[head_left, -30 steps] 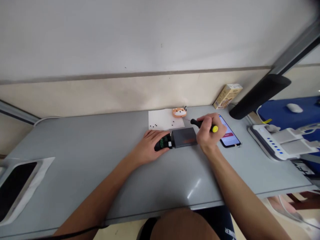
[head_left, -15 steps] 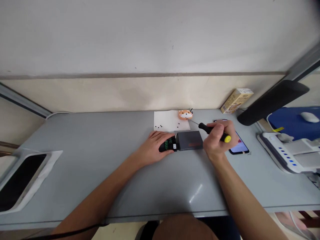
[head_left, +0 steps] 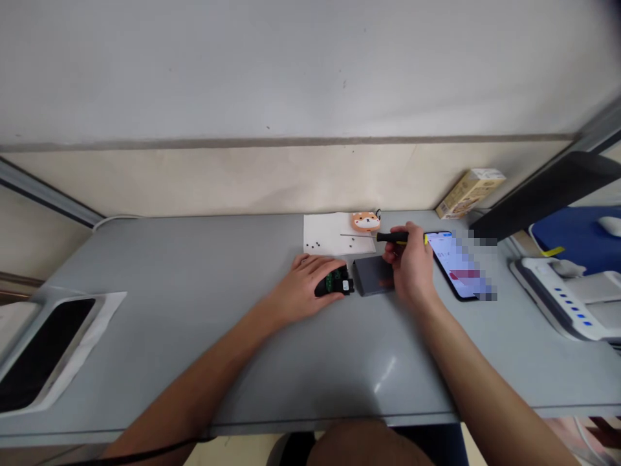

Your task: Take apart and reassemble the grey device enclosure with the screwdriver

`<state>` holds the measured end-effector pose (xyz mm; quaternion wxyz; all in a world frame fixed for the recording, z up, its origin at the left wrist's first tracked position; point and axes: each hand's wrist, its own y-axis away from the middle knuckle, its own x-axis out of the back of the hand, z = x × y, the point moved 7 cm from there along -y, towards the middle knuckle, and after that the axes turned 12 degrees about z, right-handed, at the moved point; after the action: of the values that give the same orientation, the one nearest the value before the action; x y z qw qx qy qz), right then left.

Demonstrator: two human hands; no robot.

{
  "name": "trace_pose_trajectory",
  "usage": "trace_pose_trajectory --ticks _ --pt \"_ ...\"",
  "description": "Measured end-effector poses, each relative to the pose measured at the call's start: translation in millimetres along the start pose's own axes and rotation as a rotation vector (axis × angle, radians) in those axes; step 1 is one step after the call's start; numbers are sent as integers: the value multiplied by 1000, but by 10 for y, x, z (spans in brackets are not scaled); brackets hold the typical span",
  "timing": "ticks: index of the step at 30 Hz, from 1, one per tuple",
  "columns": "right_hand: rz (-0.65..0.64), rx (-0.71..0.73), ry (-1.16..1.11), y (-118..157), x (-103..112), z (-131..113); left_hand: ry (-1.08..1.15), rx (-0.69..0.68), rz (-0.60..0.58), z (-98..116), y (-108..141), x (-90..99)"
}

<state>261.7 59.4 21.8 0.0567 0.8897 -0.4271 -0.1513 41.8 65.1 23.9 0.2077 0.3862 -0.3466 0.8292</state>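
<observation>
My left hand (head_left: 308, 285) is wrapped round a small black device with a green circuit board (head_left: 334, 281), resting on the grey table. Just right of it lies a flat dark grey case (head_left: 372, 276), a narrow gap between the two. My right hand (head_left: 411, 262) holds a screwdriver (head_left: 391, 237) with a black and yellow handle, its thin shaft pointing left over a sheet of white paper (head_left: 326, 226). Several tiny dark screws (head_left: 313, 244) lie on that paper. At its right end sits an orange animal-face case (head_left: 366, 221).
A lit phone (head_left: 456, 265) lies right of my right hand. Farther right are a black cylinder (head_left: 538, 194), a carton (head_left: 469, 193), a white power strip (head_left: 557, 301) and a blue mat (head_left: 572, 233). A black-screened device (head_left: 46, 353) lies far left.
My right hand has turned the screwdriver nearly level, its tip now farther left over the paper. The gap between the board device and the grey case has widened. The view has shifted slightly.
</observation>
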Motion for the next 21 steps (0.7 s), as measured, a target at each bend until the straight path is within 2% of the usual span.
trace_pose_trajectory --ticks 3,6,11,13,21 --pt "12 -1 -12 -83 45 -45 -27 5 -7 0 -1 -5" --pt "54 97 33 -131 103 -132 -42 6 -12 4 -5 -6" --pt "89 527 297 -44 124 -398 -56 27 0 -22 -5 -10" --pt "51 619 366 10 86 -429 -53 20 -3 -27 -3 -16" --pt "-68 663 437 113 -15 -356 -62 -39 -7 -13 -1 -17"
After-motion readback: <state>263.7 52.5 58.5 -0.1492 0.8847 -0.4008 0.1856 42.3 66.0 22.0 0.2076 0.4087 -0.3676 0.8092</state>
